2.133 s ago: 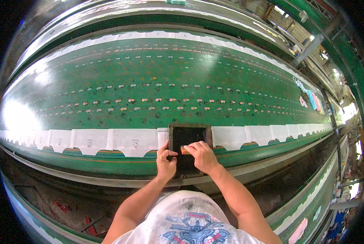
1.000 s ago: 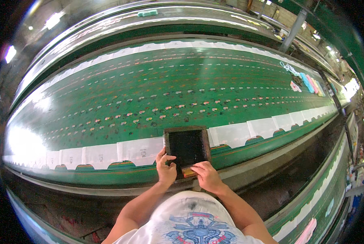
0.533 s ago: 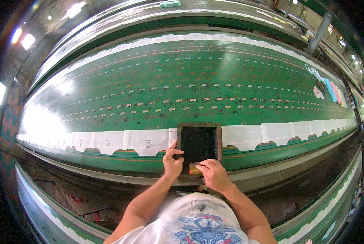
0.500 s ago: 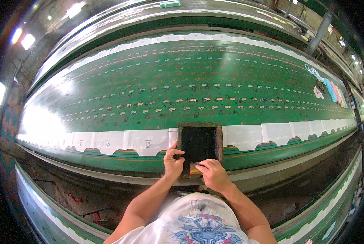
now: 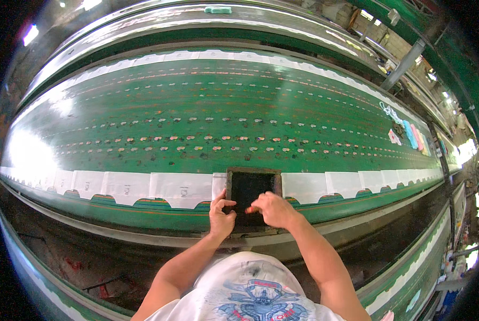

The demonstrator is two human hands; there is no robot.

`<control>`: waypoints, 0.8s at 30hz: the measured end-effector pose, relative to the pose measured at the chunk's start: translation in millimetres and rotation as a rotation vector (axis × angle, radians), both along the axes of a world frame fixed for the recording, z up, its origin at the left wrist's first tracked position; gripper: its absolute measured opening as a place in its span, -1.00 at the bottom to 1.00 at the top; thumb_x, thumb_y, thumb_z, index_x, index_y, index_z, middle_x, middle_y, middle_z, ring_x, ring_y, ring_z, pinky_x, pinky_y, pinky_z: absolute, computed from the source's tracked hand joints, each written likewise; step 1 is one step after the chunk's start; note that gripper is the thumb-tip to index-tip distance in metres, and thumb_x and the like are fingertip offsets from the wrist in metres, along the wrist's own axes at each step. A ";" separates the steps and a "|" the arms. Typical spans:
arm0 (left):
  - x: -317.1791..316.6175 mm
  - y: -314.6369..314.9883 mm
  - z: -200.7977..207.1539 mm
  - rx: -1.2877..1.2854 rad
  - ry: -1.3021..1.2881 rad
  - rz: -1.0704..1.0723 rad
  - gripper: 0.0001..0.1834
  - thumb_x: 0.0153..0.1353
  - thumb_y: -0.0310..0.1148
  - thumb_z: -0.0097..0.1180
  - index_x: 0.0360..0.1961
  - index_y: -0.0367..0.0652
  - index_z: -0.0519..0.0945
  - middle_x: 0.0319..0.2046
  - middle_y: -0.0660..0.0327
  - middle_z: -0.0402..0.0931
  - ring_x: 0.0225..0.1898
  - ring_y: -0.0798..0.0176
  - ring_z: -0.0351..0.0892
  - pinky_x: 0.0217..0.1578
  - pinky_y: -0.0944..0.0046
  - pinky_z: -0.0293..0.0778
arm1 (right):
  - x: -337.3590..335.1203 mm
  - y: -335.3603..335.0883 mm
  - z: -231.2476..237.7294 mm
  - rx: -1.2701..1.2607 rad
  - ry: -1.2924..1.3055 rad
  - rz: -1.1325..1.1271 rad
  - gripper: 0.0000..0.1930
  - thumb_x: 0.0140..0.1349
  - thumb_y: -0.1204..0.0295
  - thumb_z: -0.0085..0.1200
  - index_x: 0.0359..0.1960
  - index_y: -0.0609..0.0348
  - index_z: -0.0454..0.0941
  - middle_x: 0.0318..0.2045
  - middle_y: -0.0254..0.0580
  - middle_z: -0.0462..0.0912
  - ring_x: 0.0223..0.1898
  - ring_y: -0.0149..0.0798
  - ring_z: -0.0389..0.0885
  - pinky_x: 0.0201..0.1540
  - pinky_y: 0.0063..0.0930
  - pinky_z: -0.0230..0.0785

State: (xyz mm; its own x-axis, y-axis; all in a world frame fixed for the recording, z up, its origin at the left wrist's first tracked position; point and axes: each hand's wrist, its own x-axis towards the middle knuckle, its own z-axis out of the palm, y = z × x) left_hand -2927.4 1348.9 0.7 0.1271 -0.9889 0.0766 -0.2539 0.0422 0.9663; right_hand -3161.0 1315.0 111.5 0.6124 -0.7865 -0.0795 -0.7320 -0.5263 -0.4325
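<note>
A small wooden screen-printing frame [image 5: 254, 170] with dark mesh lies on the near edge of a long green table, over the row of white cut pieces [image 5: 181, 186]. My left hand [image 5: 222, 215] grips the frame's left side, its fingers curled at the rim. Inside the frame, my right hand [image 5: 274, 211] is closed around a small squeegee [image 5: 250, 209], held above or on the mesh. Most of the squeegee is hidden behind my fingers. Pieces left of the frame carry a small dark printed motif [image 5: 184, 193]; those to its right look plain.
The green table [image 5: 143, 101] bears rows of small colored print marks. Another row of white pieces [image 5: 212, 54] runs along its far edge. Colored cloths [image 5: 417, 137] lie at the right end. A grey post [image 5: 405, 65] stands beyond, and more long tables run behind and below.
My right hand has moved the squeegee up the mesh, away from the near rim. My left hand stays on the frame. The whole view has shifted slightly.
</note>
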 end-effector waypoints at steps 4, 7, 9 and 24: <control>7.2 -6.6 -14.8 0.012 0.075 0.002 -0.63 0.21 -0.69 0.38 0.01 -0.11 0.83 0.52 -0.03 0.58 0.51 -0.10 0.57 0.52 -0.02 0.45 | 9.1 -42.4 -10.5 -0.098 -0.025 -0.130 -0.64 0.34 0.63 0.10 0.05 0.04 0.85 -0.04 0.02 0.78 0.13 0.16 0.71 0.29 0.05 0.59; 12.3 -9.5 -13.8 -0.013 0.061 -0.024 -0.64 0.31 -0.70 0.35 0.07 -0.12 0.82 0.48 -0.03 0.61 0.38 -0.02 0.67 0.41 0.05 0.53 | 15.0 -59.7 -23.6 -0.235 -0.126 -0.217 -0.63 0.34 0.63 0.10 0.07 0.06 0.84 -0.01 0.03 0.77 0.16 0.18 0.69 0.32 0.06 0.57; 17.2 -13.0 -9.3 -0.060 -0.026 -0.050 -0.62 0.31 -0.71 0.34 0.09 -0.12 0.81 0.47 -0.03 0.61 0.33 0.02 0.69 0.35 0.08 0.58 | 18.9 -61.8 -31.5 -0.253 -0.118 -0.267 -0.62 0.34 0.64 0.10 0.11 0.09 0.83 0.01 -0.03 0.77 0.17 0.14 0.68 0.32 0.04 0.56; 17.4 -14.2 3.1 0.005 -0.032 -0.089 -0.63 0.28 -0.74 0.31 0.04 -0.12 0.80 0.49 -0.10 0.58 0.49 -0.18 0.59 0.44 -0.04 0.51 | 36.4 63.8 -18.3 -0.268 -0.051 -0.185 -0.58 0.28 0.59 0.15 0.15 0.15 0.83 -0.04 -0.14 0.74 0.06 0.04 0.66 0.19 -0.08 0.57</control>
